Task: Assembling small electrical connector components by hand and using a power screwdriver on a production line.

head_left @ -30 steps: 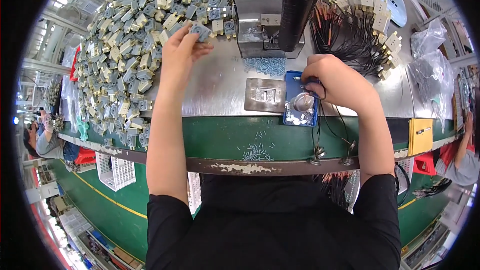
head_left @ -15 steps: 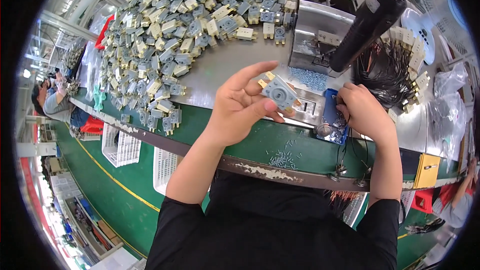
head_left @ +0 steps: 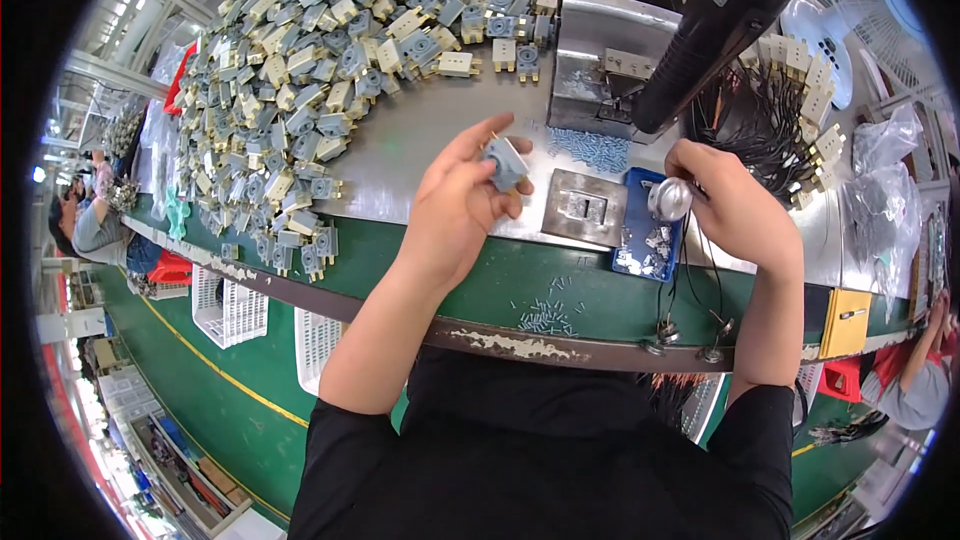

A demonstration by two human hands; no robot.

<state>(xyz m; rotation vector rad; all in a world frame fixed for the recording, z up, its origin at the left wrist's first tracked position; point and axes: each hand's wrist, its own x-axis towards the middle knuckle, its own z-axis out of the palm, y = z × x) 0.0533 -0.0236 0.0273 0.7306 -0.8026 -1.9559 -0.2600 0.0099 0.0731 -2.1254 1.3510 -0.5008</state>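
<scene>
My left hand (head_left: 450, 195) is closed around a small grey plastic housing (head_left: 505, 162), pinched between thumb and fingers above the bench. My right hand (head_left: 735, 202) grips a round shiny metal cap (head_left: 669, 200) by its edge, over the blue tray (head_left: 622, 258). Small silvery-white pieces (head_left: 657, 240) lie in that tray. Left of it sits a metal fixture plate (head_left: 568, 230) with a slotted recess. Thin dark wires hang below my right hand, and metal round parts (head_left: 660, 337) dangle at the bench edge.
A large heap of grey and cream housings (head_left: 330, 60) covers the back left. Blue screws (head_left: 592, 148) lie before a metal box (head_left: 590, 30), beside a slanted black electric screwdriver (head_left: 700, 35). Wired housings (head_left: 820, 100) stand right. Loose screws (head_left: 548, 317) rest on the green mat.
My left hand has turned the housing, tilting it and drawing it left, away from the fixture plate. My right hand has lifted the metal cap up from the tray's near edge.
</scene>
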